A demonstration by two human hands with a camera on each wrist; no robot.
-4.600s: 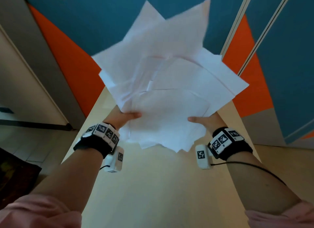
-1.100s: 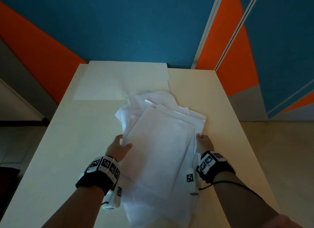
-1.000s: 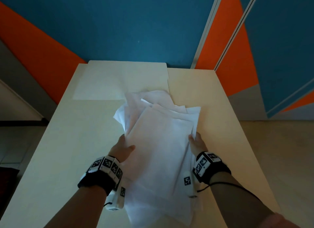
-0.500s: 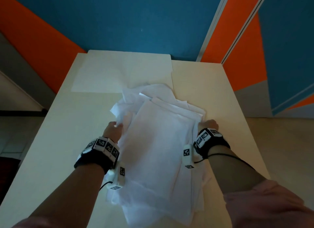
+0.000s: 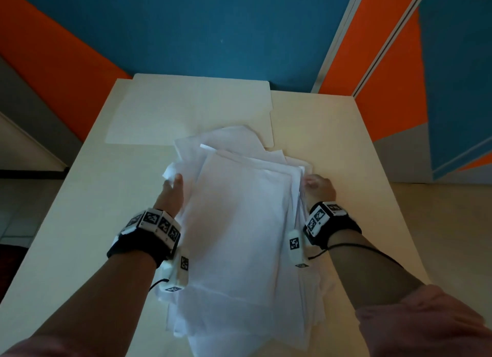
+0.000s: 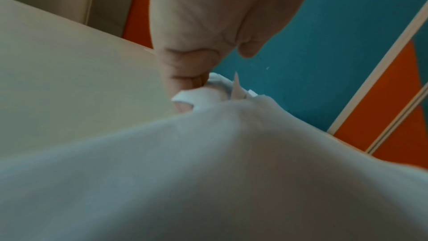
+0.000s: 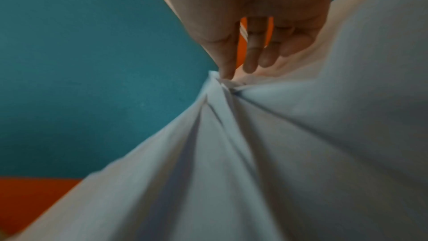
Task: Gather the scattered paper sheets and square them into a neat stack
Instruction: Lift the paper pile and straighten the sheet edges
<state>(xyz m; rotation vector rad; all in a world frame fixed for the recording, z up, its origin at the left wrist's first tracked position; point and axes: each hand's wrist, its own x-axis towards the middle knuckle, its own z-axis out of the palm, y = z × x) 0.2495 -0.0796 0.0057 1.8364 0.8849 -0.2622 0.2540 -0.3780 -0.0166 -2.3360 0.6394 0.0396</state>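
An uneven pile of white paper sheets (image 5: pixel 239 223) lies in the middle of the cream table (image 5: pixel 93 223), with corners fanning out at its far end and near end. My left hand (image 5: pixel 173 189) grips the pile's left edge near the far corner. In the left wrist view its fingers (image 6: pixel 185 72) curl round a crumpled paper edge (image 6: pixel 208 171). My right hand (image 5: pixel 318 186) holds the right edge opposite. In the right wrist view the sheets (image 7: pixel 277 153) bunch to a point under the thumb and fingers (image 7: pixel 252 52).
A cream folder (image 5: pixel 191 111) lies flat at the table's far left, just beyond the pile. The table's far edge meets a blue and orange wall (image 5: pixel 213 37). Bare tabletop shows on both sides of the pile.
Over the last second both hands have slid forward along the pile's sides to its far corners. The sheets have drawn closer together.
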